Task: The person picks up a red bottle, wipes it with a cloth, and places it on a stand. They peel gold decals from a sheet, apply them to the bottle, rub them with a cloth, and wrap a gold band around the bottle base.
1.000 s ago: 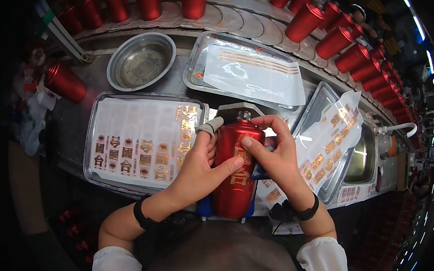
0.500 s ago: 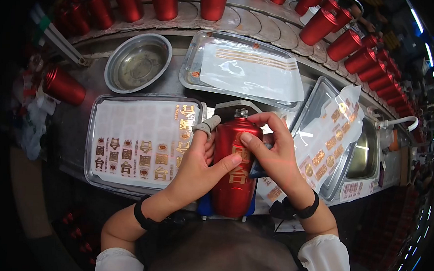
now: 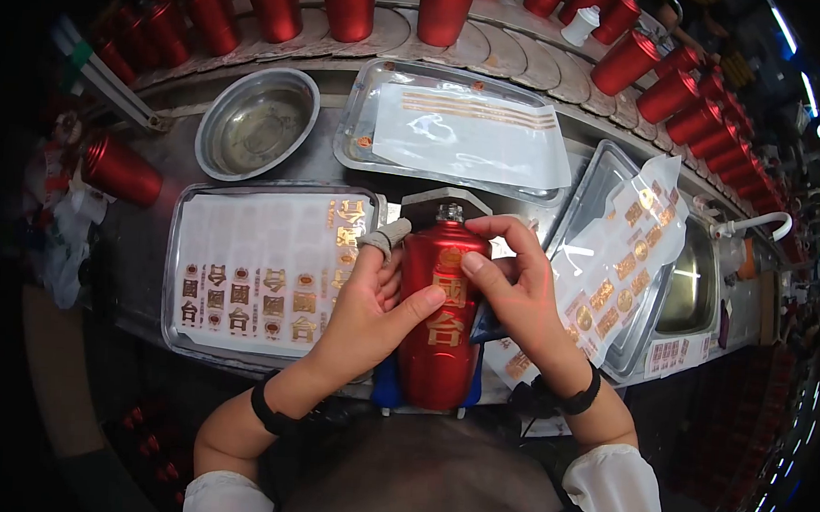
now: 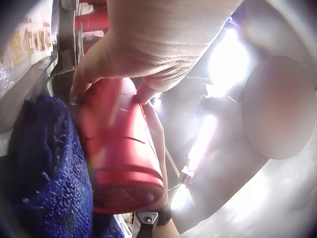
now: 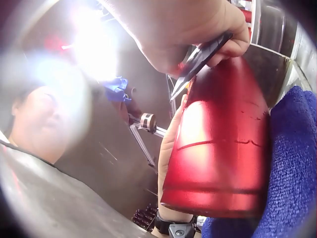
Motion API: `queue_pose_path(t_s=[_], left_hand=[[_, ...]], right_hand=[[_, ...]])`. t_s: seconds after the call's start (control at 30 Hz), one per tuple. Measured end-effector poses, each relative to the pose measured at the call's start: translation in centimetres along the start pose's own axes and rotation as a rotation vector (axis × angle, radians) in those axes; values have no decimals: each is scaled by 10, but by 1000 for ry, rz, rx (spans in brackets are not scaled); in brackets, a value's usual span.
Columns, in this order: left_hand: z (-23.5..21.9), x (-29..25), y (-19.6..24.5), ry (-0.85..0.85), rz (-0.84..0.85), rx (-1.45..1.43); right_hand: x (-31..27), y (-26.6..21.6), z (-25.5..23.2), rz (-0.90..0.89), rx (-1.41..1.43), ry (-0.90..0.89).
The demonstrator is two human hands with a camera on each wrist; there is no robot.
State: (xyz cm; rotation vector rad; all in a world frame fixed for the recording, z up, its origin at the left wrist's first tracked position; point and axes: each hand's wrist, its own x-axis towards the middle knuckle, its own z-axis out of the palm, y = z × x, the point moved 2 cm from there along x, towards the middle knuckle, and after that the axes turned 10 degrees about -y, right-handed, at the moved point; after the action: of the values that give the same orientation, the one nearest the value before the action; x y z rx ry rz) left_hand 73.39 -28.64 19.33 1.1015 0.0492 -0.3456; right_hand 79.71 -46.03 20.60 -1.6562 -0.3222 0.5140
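While lying neck-away on a nubby blue towel (image 5: 292,163), glossy red bottle (image 3: 439,322), smooth metallic sheen, gold characters down the front, dead centre between both hands. Left hand (image 3: 365,314) curled round the bottle's left flank, thumb pressing flat by the gold lettering, a grey sleeve over the index finger (image 3: 385,237). Right hand (image 3: 519,294) wrapped over the shoulder near the neck, thumb on the label, dark slim tweezers (image 5: 200,57) tucked between palm and fingers in the right wrist view. Ribbed base ring of the bottle plain in both wrist views.

Left of it, shallow steel tray (image 3: 173,262), rounded corners, holding a pale sheet of gold stickers (image 3: 269,290). Above, another tray (image 3: 357,123) with a clear film sheet carrying thin gold strips (image 3: 482,111). Right, a tilted tray (image 3: 592,187) with a crinkled sheet of gold seals (image 3: 623,267). Round steel bowl (image 3: 257,123), shiny, holding clear liquid. Rows of red bottles (image 3: 696,104) arcing along the back.
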Motion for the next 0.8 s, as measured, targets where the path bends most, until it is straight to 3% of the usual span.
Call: queue_pose_path(t_s=[0.23, 0.8], left_hand=[[-1, 1, -4, 16, 30, 51], [5, 10, 8, 33, 34, 33]], right_hand=[[2, 6, 2, -9, -153, 49], [0, 2, 1, -21, -35, -11]])
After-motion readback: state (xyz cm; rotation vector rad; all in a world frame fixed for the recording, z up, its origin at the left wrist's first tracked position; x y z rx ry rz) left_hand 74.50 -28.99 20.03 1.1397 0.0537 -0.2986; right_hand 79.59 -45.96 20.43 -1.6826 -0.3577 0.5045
